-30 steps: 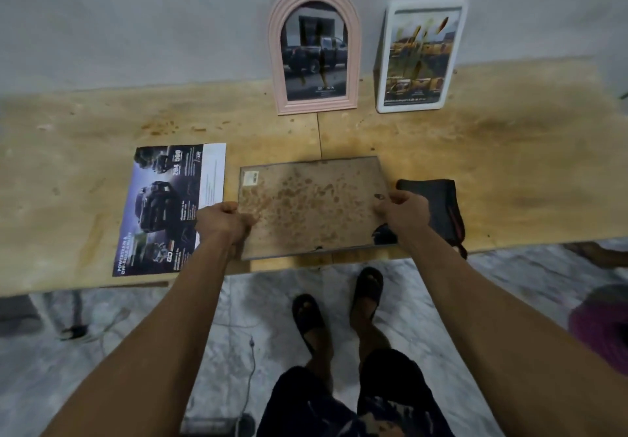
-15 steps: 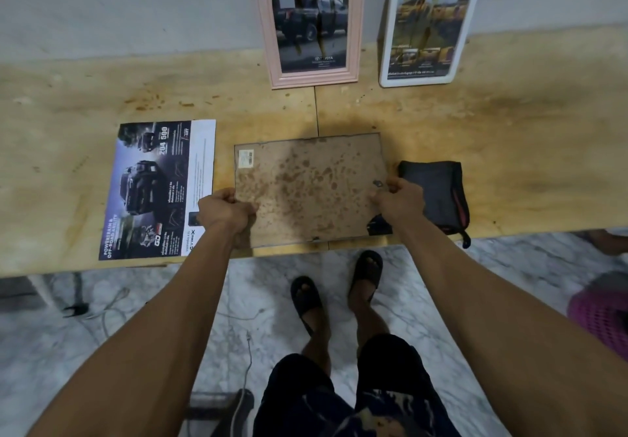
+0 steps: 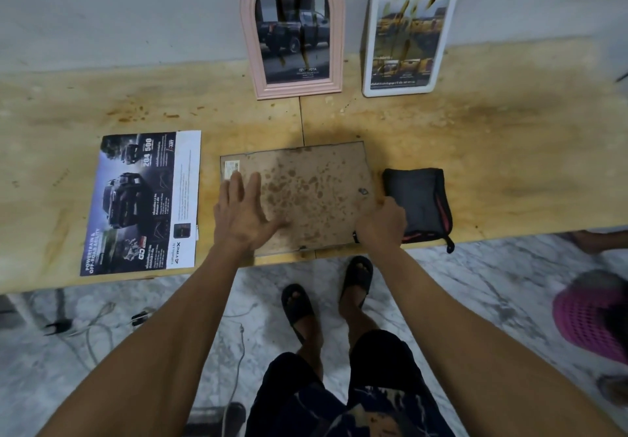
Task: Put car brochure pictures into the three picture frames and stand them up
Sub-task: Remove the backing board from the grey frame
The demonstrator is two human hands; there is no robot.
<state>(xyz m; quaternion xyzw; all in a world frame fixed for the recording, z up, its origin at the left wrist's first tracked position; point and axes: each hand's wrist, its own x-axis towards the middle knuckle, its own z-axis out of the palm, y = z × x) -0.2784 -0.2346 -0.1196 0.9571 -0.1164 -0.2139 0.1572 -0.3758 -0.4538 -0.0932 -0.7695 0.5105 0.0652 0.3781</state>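
While two filled frames already stand against the wall, the third frame [image 3: 299, 198] lies face down near the table's front edge, its stained brown backing up. Left hand [image 3: 242, 211] rests flat and open on it; right hand [image 3: 380, 223] pinches its right edge (probably a clip), so opening the back and fetching the brochure page [image 3: 144, 203] likely comes next.

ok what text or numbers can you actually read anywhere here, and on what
"TOYOTA": bottom of the picture in the pink arched frame.
"204 500", "POWERTRAIN & OFF-ROAD ABILITY", "GD": on the brochure lying flat.
Brochure small print, the white frame captions, and the sticker on the flat frame back: too blurred.
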